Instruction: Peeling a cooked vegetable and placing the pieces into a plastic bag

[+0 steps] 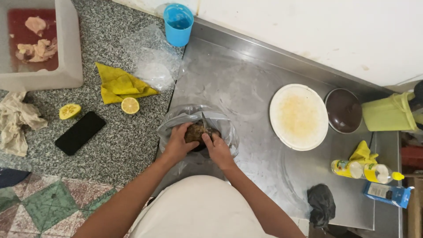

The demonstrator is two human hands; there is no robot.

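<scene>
My left hand grips a rough brown lump, perhaps a root or tuber, over a clear plastic bag spread on the steel counter. My right hand holds a small knife whose blade stands upright against the lump. Both hands sit close together just in front of my body.
A white round plate and a dark lid lie to the right, with a green jug, bottles and a blue carton. On the stone top to the left are lemon halves, a yellow cloth, a phone, a blue cup and a white tub.
</scene>
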